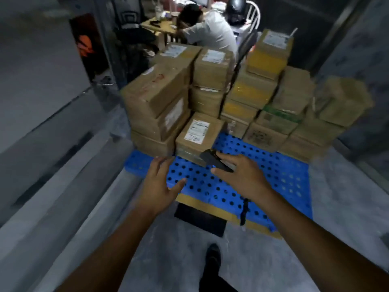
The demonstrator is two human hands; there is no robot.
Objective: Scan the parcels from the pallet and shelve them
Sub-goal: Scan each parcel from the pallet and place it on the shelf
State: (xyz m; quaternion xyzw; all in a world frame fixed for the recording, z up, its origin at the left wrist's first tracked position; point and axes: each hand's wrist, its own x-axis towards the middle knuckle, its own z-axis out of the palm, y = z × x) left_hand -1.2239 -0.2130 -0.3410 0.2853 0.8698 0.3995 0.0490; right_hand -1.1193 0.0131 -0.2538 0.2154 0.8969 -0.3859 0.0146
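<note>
Left grip (160, 182) released, right grip (242, 175) grasping scanner (212, 160); stiff box (197, 133) at 12 o'clock, likely light, lift by sides

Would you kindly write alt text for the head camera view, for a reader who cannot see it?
A person's right hand holds a black scanner near a small labelled parcel on a blue perforated pallet, while the open left hand hovers beside it. Taped cardboard boxes are stacked behind.
</note>
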